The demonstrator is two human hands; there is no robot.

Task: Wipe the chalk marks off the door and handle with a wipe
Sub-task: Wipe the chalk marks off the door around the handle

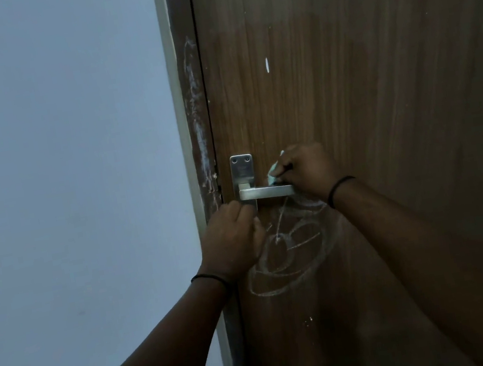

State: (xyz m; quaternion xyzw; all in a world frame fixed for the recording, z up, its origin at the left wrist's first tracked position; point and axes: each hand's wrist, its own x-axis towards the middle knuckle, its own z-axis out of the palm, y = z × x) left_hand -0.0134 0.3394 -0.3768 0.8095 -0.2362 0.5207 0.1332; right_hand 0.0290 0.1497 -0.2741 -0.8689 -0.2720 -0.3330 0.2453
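Observation:
A brown wooden door (376,80) fills the right half of the view. Its steel lever handle (267,192) sticks out from a steel backplate (242,170). My right hand (305,172) is shut on a small pale wipe (274,174) and presses it against the door just above the lever's free end. My left hand (232,241) rests below the lever's root, its fingers curled against the lower backplate; what it grips is hidden. White looping chalk marks (290,254) cover the door below the handle. A short chalk dash (267,65) sits higher up.
The dark door frame (196,110) to the left of the door carries white smears along its length. A pale blue-grey wall (67,180) fills the left half. Small white specks (308,321) dot the door lower down.

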